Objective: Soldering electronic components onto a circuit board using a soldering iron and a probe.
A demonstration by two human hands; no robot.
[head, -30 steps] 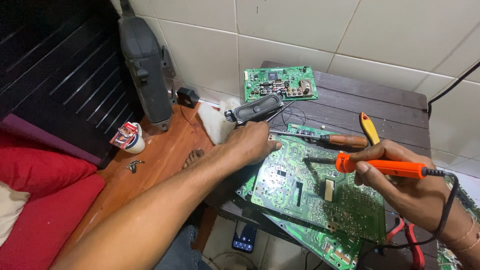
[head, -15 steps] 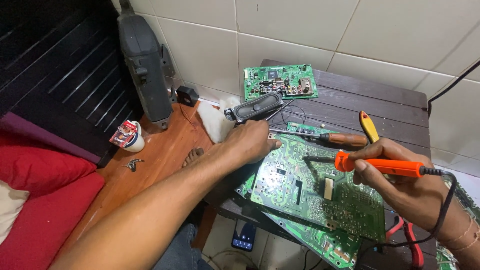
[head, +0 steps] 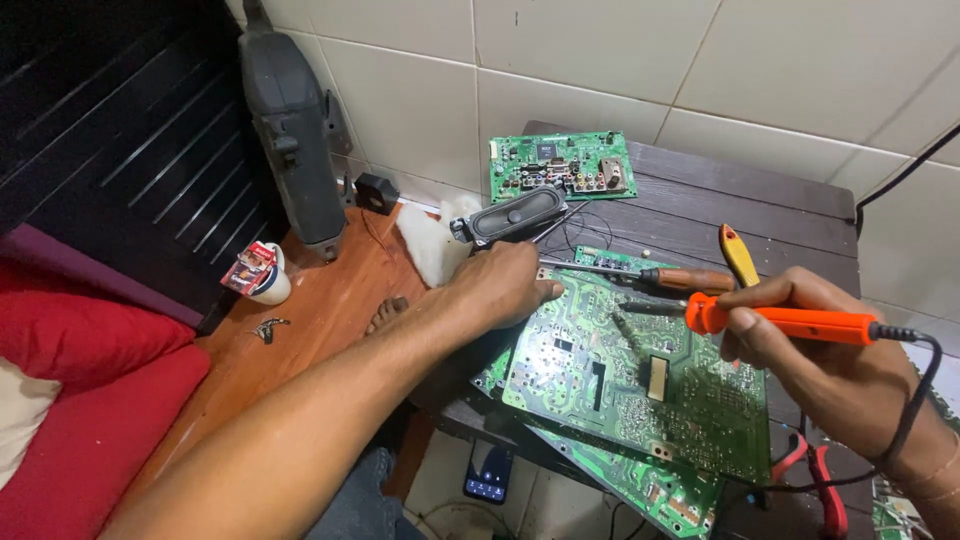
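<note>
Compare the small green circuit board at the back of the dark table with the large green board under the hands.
The small green circuit board lies flat and untouched by the wall; the large green circuit board juts over the dark wooden table's front edge, pinned by the left hand. The small one shows connectors and chips; the large one shows solder tracks, with the orange-handled soldering iron in the right hand over it. Both are green and rectangular.

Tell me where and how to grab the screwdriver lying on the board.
Grip the brown handle of the screwdriver, coming from above on its right end. It lies flat, shaft pointing left toward the left hand, so the thick handle is probably the easiest hold. The right hand and its soldering iron are close below it.
</note>
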